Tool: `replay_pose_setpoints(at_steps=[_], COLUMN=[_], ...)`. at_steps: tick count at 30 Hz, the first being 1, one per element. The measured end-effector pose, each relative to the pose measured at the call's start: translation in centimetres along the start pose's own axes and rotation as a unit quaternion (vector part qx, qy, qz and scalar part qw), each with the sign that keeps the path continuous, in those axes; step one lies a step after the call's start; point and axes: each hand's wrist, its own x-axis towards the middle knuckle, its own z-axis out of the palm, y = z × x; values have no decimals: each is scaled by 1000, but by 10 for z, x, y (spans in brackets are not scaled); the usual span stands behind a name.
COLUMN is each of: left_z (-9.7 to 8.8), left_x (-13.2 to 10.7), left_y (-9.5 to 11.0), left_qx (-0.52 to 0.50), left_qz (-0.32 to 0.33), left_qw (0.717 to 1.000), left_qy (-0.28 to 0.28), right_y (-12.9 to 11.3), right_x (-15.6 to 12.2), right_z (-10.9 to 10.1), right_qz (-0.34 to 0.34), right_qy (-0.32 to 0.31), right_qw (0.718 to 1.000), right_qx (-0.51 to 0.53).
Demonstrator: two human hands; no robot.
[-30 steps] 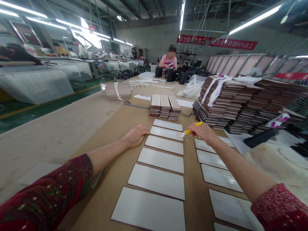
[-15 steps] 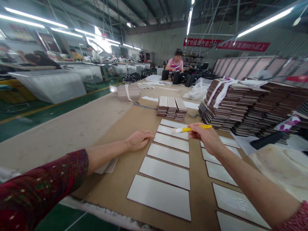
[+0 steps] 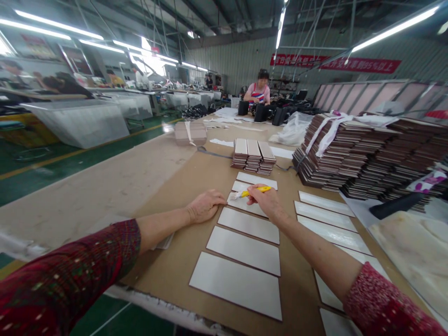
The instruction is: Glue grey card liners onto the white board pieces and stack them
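Observation:
My right hand [image 3: 263,199] grips a yellow-handled brush [image 3: 252,191], bristles pointing left over the second white panel from the far end of the left column [image 3: 241,203]. My left hand [image 3: 206,205] rests palm down, fingers together, on the brown board [image 3: 175,186] at that panel's left edge. White rectangular panels lie in two columns on the board: the left column [image 3: 245,249] in front of me and the right column [image 3: 327,217] under my right forearm.
Three short stacks of panels [image 3: 253,156] stand beyond the columns. A large fanned pile of dark-edged panels [image 3: 364,151] fills the right. A whitish cloth [image 3: 413,247] lies at the right edge. A person in pink [image 3: 259,91] sits at the table's far end. A green floor runs left.
My right hand carried the brush left, from above the right column to the left column's far panels. My left hand stayed put. The camera view shifted slightly.

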Motion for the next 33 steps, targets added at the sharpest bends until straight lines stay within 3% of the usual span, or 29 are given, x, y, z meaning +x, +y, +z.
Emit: replay_pose_setpoints(at_steps=[7,18,27,33], left_z=[0,1,-2,-1], left_x=[-1,-1,-1,-1], left_y=[2,3,5,5], left_qx=[-1,-6,2,8], left_qz=[2,0,7,13], left_qw=[1000,1000,1000,1000], left_qy=[4,13,6,9], right_y=[-11,-2,23,32], right_x=[-1,-11,-33,-42], right_z=[-3,-59,-100,-119], right_qz=[3,45,46,44], right_qy=[-22,-39,8,32], right_qw=[996,983,985,995], right_qx=[-90,-171,-164,-85])
